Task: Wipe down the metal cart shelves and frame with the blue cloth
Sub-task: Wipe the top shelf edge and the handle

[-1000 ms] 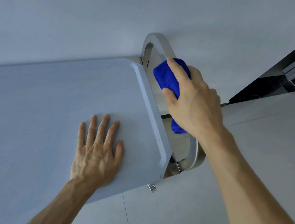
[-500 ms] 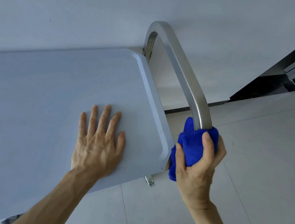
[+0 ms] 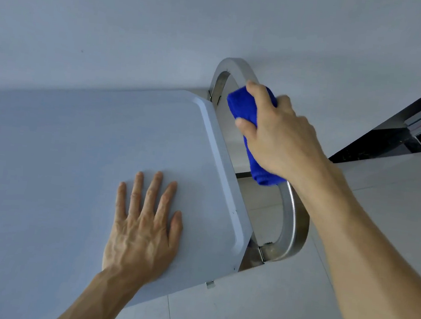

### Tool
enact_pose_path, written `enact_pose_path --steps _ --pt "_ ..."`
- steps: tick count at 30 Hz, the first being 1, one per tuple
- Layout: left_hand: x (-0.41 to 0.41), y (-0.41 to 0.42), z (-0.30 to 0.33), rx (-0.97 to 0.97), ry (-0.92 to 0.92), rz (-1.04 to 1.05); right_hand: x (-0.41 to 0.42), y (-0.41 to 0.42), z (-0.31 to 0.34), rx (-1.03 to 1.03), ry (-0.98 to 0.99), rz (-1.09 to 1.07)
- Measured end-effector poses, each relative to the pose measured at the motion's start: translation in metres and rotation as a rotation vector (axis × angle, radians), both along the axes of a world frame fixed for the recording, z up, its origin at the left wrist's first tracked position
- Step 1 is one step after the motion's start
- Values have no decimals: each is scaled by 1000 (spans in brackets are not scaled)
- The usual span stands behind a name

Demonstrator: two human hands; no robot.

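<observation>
Two hands engaged: right hand (image 3: 282,138) clenches blue cloth (image 3: 244,105) around cart handle (image 3: 290,221); left hand (image 3: 141,230) flat, released, on top shelf (image 3: 61,142).

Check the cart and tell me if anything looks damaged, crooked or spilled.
Nothing stands out. The cart's top shelf looks flat and unmarked, the handle unbent. The left hand rests flat on the shelf; the right hand grips the blue cloth around the handle.

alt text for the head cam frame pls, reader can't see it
The right hand grips a blue cloth wrapped over the curved steel handle at the end of a metal cart. The left hand rests flat, fingers spread, on the cart's top shelf, with a pale tiled floor below.
</observation>
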State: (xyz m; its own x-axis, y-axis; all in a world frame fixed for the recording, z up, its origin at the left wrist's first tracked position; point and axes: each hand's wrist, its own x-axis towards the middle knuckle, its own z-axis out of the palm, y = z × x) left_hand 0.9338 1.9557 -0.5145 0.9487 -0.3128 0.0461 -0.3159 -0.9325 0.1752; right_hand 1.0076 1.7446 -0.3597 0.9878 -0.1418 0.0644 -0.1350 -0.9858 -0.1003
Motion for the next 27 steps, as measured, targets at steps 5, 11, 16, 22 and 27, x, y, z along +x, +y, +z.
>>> enact_pose_path --steps 5,11,16,22,27 --pt "1 1 -1 -32 -31 -10 73 7 0 -16 47 14" --pt "3 1 -2 -48 -13 -15 138 11 8 -19 198 11" --pt "2 2 -1 -53 -23 -16 162 18 15 -10 305 31" --pt "3 1 -1 -44 -20 -9 94 -10 -1 314 100 51" --pt "2 1 -3 -47 -22 -5 -25 -10 1 217 107 78"
